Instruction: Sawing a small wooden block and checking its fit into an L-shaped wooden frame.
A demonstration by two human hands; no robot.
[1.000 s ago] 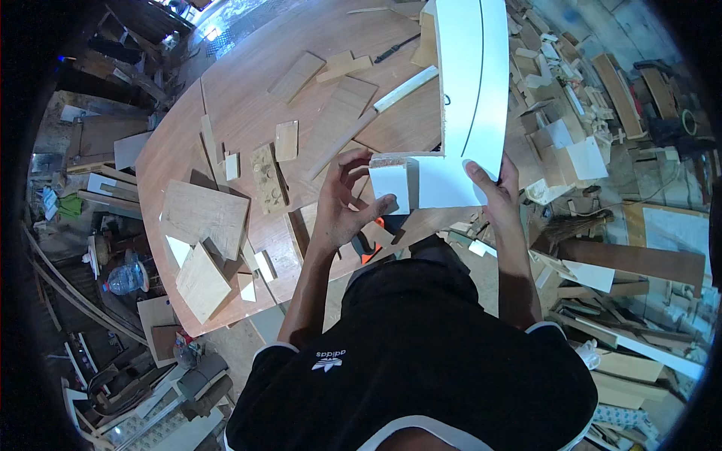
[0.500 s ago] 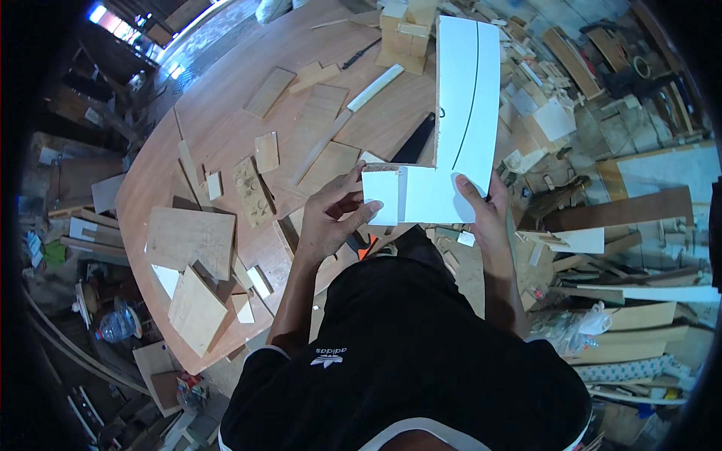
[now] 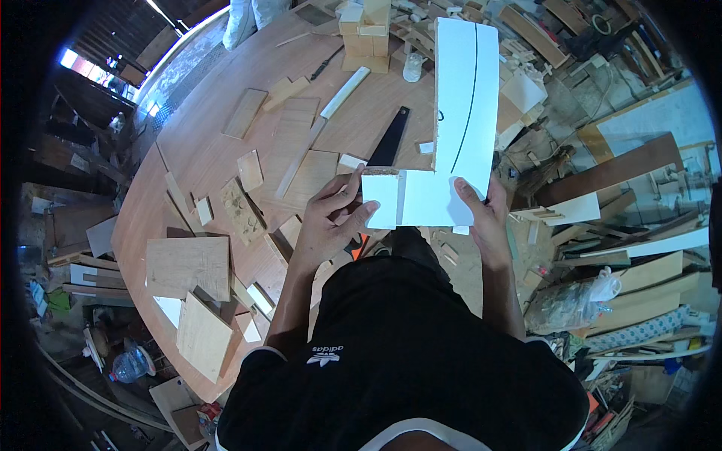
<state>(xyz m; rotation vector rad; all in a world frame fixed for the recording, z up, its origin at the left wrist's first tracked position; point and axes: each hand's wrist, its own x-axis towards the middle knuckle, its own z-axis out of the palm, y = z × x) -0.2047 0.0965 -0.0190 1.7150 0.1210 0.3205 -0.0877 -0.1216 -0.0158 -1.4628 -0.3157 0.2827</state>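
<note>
My right hand (image 3: 490,218) grips a white L-shaped board (image 3: 465,113) by its lower right corner, thumb on the face. A curved dark line runs down the board's long arm. My left hand (image 3: 329,218) pinches a small white block (image 3: 380,201) with a rough, raw upper edge, its thumb on the front. The block sits beside the board's short arm, with a narrow shaded strip where they meet; whether they touch, I cannot tell. Beyond the block lies a handsaw (image 3: 391,139) with a dark blade, its orange handle partly hidden below my hands.
A large brown table (image 3: 203,128) carries several wood offcuts, among them a square board (image 3: 188,267) and a stack of wooden blocks (image 3: 365,37). A clear cup (image 3: 413,66) stands at the far side. Boards and a plastic bag (image 3: 571,301) litter the floor at right.
The table and its offcuts have shifted left in view, uncovering more of the saw blade and the cup. Both hands keep the same hold on the board and block.
</note>
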